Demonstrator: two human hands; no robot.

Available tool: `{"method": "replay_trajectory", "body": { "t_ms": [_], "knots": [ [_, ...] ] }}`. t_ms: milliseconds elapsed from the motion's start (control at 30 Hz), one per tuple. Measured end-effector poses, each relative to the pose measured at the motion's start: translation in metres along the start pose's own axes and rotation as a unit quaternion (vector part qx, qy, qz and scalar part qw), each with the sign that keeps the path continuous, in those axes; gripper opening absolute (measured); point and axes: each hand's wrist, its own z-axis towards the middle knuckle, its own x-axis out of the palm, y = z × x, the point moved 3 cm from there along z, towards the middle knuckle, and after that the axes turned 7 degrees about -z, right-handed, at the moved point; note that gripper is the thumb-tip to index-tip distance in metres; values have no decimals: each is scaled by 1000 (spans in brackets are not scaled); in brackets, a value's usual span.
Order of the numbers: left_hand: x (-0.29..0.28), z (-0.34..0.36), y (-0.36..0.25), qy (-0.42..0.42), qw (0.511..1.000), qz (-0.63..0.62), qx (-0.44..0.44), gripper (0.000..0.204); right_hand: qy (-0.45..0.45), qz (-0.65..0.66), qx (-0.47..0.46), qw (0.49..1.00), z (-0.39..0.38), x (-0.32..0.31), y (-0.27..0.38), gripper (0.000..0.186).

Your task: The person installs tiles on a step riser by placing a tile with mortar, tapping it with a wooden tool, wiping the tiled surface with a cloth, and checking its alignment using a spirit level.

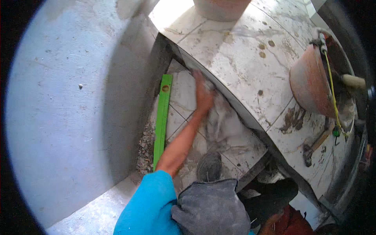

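Note:
My left hand (204,94), on a bare forearm out of a blue sleeve, reaches down to the marbled floor tiles (182,88) beside the raised step. Motion smears its fingers, and a pale greyish patch shows against it; whether it holds anything I cannot make out. To its left a long green spirit level (161,121) lies along the foot of the wall. What looks like my right hand (271,224) shows in part at the lower edge, next to dark red cloth (291,221); its fingers are hidden.
A tilted bucket (309,82) with a yellow cord stands on the stained upper tiles (243,58), a hammer (315,147) below it. Another bucket (223,8) is at the top. Loose rubble (145,150) lines the blue-grey wall (62,117). My dark shoe (209,166) rests on the lower tiles.

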Motion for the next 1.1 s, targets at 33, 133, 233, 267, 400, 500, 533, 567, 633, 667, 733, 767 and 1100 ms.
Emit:
{"method": "replay_trajectory", "body": {
  "t_ms": [33,133,233,267,400,500,533,567,633,667,733,767,1100],
  "knots": [
    [-17,21,4,-7,998,-18,54,80,2,-3,0,1000,0,1,0,45],
    [-45,66,21,27,999,15,-36,80,0,-1,1,1000,-1,2,-3,45],
    [-42,67,39,-9,943,-190,-274,82,-3,-1,1,1000,-4,2,-5,44],
    [-36,60,40,-2,927,-206,-315,83,-3,-1,3,1000,-6,2,-7,44],
    [-16,28,23,-10,921,-215,-326,85,-11,2,4,1000,-14,-2,-10,44],
    [-12,16,-18,-17,966,-210,-148,83,-4,-44,3,999,-16,-3,-10,43],
    [-8,8,-30,-7,965,-214,-154,83,-11,-4,8,1000,-16,-4,-10,43],
    [2,-5,-46,3,968,-218,-123,83,-11,-5,6,1000,-16,-4,-10,43],
    [30,-39,-78,81,993,-83,-27,84,-17,-3,2,1000,-15,-4,-11,43],
    [43,-59,-88,84,996,-37,-3,89,-19,-7,-2,1000,-13,-2,-11,43],
    [63,-98,-100,54,996,-58,-33,93,-18,-14,-17,1000,-13,0,-14,43],
    [67,-113,-98,41,987,-131,-83,91,-25,-17,-22,999,-15,-1,-18,42],
    [-66,23,27,4,982,182,-57,72,-3,-37,32,999,-28,-6,-52,40]
  ]
}}
